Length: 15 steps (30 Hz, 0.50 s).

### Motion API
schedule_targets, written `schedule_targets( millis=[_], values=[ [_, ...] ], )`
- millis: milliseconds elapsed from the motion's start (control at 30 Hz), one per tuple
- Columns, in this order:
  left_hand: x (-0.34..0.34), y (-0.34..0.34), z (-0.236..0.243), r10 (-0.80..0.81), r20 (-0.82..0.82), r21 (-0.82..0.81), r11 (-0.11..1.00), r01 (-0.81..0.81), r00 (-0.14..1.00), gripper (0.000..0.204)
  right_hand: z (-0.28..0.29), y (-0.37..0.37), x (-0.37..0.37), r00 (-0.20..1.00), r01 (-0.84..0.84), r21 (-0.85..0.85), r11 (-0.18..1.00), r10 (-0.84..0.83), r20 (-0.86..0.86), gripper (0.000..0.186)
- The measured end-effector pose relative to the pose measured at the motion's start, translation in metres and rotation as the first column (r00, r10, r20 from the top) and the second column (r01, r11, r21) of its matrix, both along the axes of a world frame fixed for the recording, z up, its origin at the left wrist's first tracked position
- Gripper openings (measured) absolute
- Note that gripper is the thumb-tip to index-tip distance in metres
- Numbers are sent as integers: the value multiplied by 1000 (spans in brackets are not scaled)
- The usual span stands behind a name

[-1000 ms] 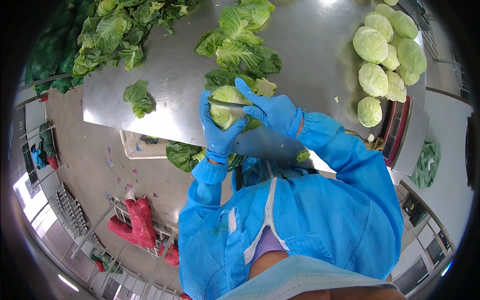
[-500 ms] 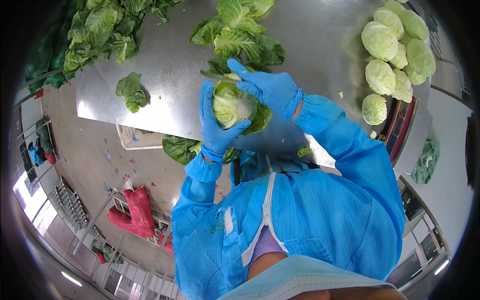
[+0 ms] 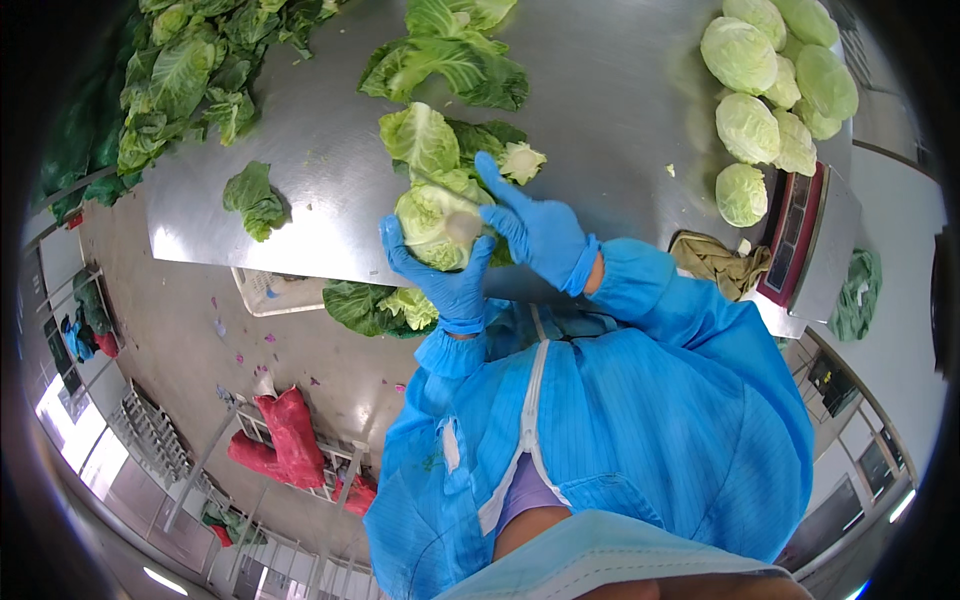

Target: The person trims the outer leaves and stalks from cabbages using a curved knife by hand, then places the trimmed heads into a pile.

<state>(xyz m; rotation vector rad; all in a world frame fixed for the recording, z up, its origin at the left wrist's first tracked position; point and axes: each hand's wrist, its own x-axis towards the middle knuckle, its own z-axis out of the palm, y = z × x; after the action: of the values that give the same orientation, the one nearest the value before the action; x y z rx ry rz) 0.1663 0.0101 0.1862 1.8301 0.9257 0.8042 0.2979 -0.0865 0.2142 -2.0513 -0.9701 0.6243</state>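
Observation:
My left hand (image 3: 447, 287), in a blue glove, is closed around the lower left side of a pale green cabbage (image 3: 424, 226) near the table's front edge. Its round, whitish stem end faces up. In my gloved right hand (image 3: 545, 240) is a knife (image 3: 440, 187), its thin blade lying across the far side of the cabbage; the handle is hidden by my fingers, and the index finger points forward. Just beyond the cabbage lie a loose pale leaf (image 3: 418, 138) and a cut stem piece (image 3: 522, 162) with green leaves.
Trimmed cabbages (image 3: 745, 128) are piled at the right of the metal table (image 3: 610, 110), beside a red-edged scale (image 3: 797, 235) and a brown cloth (image 3: 722, 262). Loose outer leaves (image 3: 440, 65) lie farther back; a leaf heap (image 3: 185, 75) is far left. Below the front edge is a white crate (image 3: 285, 290).
A stem piece with leaves has come off and now lies beyond the cabbage. My left hand has turned round the cabbage's near side, and the right hand has moved nearer to me.

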Motion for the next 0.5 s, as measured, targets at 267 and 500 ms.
schedule_targets(
  millis=[267,500],
  values=[
    [-2,-2,-3,-21,13,-61,998,22,1000,113,14,4,-10,986,-7,-112,994,-12,-168,65],
    [2,-5,-4,28,-15,-56,998,-29,999,110,15,13,-7,994,-30,-131,991,16,-106,70]
  ],
)
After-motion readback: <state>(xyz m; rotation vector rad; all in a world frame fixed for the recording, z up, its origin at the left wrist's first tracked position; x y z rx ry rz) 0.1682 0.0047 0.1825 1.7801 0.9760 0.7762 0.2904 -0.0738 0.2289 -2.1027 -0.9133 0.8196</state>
